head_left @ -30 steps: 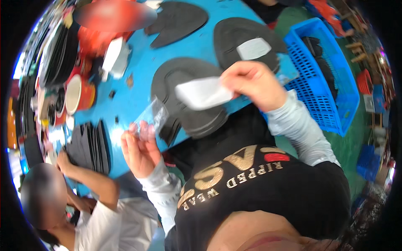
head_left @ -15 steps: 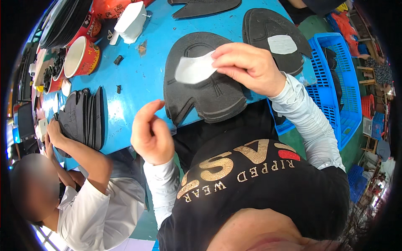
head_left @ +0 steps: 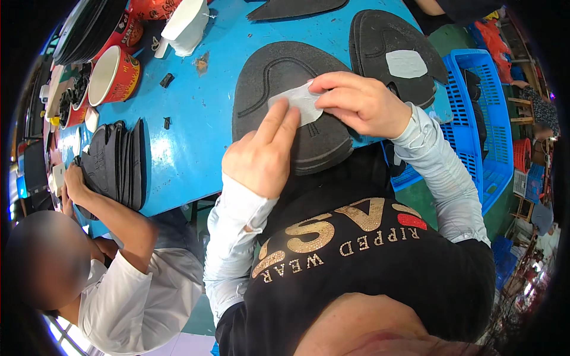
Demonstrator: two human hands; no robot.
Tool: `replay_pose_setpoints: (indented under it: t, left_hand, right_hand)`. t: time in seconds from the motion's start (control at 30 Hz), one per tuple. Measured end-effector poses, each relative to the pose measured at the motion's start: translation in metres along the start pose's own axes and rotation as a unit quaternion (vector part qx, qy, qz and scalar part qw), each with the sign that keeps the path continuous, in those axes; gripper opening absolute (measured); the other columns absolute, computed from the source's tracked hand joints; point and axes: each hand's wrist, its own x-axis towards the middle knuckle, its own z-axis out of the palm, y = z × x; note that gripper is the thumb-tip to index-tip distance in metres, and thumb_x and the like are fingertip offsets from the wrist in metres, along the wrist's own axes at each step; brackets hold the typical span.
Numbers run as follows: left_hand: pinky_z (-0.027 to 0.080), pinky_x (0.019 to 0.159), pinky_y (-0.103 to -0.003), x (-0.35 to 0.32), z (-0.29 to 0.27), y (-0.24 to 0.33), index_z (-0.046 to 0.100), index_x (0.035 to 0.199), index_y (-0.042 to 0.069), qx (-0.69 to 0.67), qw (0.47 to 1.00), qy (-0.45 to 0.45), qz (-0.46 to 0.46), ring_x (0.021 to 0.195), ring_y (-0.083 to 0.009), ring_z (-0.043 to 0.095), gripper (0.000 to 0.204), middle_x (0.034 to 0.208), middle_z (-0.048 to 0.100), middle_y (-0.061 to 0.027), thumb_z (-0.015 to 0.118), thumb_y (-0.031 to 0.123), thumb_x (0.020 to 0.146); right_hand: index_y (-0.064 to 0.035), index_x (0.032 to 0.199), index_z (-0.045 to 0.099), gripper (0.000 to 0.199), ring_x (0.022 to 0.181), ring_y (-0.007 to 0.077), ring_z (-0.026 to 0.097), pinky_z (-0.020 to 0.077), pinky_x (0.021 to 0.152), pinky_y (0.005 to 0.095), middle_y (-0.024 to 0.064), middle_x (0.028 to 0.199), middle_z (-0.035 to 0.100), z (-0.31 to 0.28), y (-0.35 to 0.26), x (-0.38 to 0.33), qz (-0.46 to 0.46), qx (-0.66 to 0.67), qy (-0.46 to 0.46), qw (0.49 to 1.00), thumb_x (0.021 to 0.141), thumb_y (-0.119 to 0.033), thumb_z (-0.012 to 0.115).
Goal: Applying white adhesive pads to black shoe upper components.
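A stack of rounded black foam-like pieces (head_left: 261, 80) with curved grooves lies in front of me at the table's edge. On its top piece rests a thin white patch (head_left: 307, 108). My left hand (head_left: 264, 151) presses its outstretched fingertips on the patch's left part. My right hand (head_left: 362, 104) pinches the patch's right edge; its thumb is partly hidden. To the right, a second stack of black pieces (head_left: 374, 44) bears a white patch (head_left: 407, 64) on top.
A blue plastic basket (head_left: 496, 142) stands beside the table (head_left: 178, 101) on the right. At left, a co-worker's hand (head_left: 74, 184) touches upright black pieces (head_left: 116, 166). Red paper tubs (head_left: 116, 77) and a white container (head_left: 185, 26) stand at the far left.
My left hand has moved right and forward from the stack's left edge onto the patch. The patch, raised and tilted before, now lies lower on the top black piece.
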Motion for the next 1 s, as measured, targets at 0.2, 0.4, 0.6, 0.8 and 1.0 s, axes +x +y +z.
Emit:
replay_pose_setpoints:
  t: [0.2, 0.4, 0.6, 0.8, 1.0]
  left_hand:
    - [0.051, 0.053, -0.028, -0.003, 0.009, -0.001, 0.065, 0.114, 0.01, 0.004, 1.0, -0.006, -0.004, 0.057, -0.0159, 0.062, 0.041, 0.12, 0.063, -0.0059, 0.062, 0.005, 0.074]
    - [0.05, 0.052, -0.027, -0.008, 0.01, -0.004, 0.065, 0.116, 0.011, 0.026, 0.998, -0.028, -0.044, 0.056, -0.0156, 0.062, 0.043, 0.12, 0.064, -0.0035, 0.061, 0.004, 0.074]
    - [0.051, 0.052, -0.027, -0.019, 0.001, -0.015, 0.066, 0.114, 0.011, 0.064, 0.996, -0.042, -0.056, 0.056, -0.0164, 0.064, 0.041, 0.121, 0.064, -0.0027, 0.061, 0.003, 0.074]
    - [0.052, 0.056, -0.029, -0.013, -0.012, -0.017, 0.065, 0.116, 0.01, 0.045, 0.998, -0.026, -0.043, 0.061, -0.0178, 0.064, 0.046, 0.122, 0.063, -0.0035, 0.06, -0.002, 0.072]
    - [0.051, 0.054, -0.027, -0.02, -0.007, 0.0, 0.063, 0.121, 0.011, 0.081, 0.992, -0.098, -0.012, 0.056, -0.0141, 0.06, 0.051, 0.125, 0.061, -0.0032, 0.058, 0.001, 0.072]
  right_hand:
    - [-0.0064, 0.106, 0.063, 0.041, 0.123, 0.0346, 0.049, 0.0351, 0.102, 0.0544, 0.0128, 0.128, 0.055, -0.02, -0.039, 0.011, 0.018, -0.148, 0.009, 0.989, 0.074, -0.03, 0.073]
    - [-0.0023, 0.135, 0.047, 0.084, 0.134, 0.033, 0.037, 0.0274, 0.106, 0.0584, 0.0129, 0.141, 0.046, 0.024, -0.041, 0.009, 0.099, -0.228, -0.088, 0.965, 0.076, -0.06, 0.063]
    - [-0.0011, 0.136, 0.044, 0.089, 0.134, 0.0344, 0.036, 0.0263, 0.106, 0.0594, 0.0151, 0.142, 0.043, 0.02, -0.035, -0.012, 0.141, -0.296, -0.072, 0.942, 0.078, -0.067, 0.056]
    - [0.0023, 0.136, 0.043, 0.083, 0.133, 0.037, 0.038, 0.0291, 0.107, 0.0534, 0.0187, 0.141, 0.044, 0.007, -0.038, -0.006, 0.159, -0.209, -0.059, 0.963, 0.084, -0.062, 0.053]
    - [0.0002, 0.124, 0.054, 0.057, 0.123, 0.0323, 0.048, 0.0357, 0.101, 0.0534, 0.0142, 0.129, 0.055, 0.002, -0.017, -0.009, 0.175, -0.38, 0.071, 0.905, 0.088, -0.043, 0.059]
